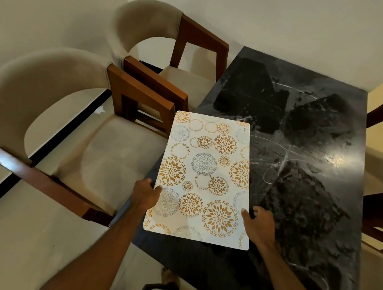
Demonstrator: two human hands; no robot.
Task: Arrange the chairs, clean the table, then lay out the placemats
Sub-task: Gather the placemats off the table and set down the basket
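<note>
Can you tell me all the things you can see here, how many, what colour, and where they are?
placemat: one, white with gold and grey flower circles, at the table's left edge, partly overhanging it.
table: one, black marbled, on the right.
chairs: two, beige with brown wooden arms, left of the table, near one, far one.
more chairs: partly seen brown wood, right edge, count unclear.
wall: white, behind.
hands: two, left hand and right hand, gripping the placemat's sides.

left hand (144,195) and right hand (259,223) extended forward on bare arms, fingers curled, thumbs uppermost
</note>
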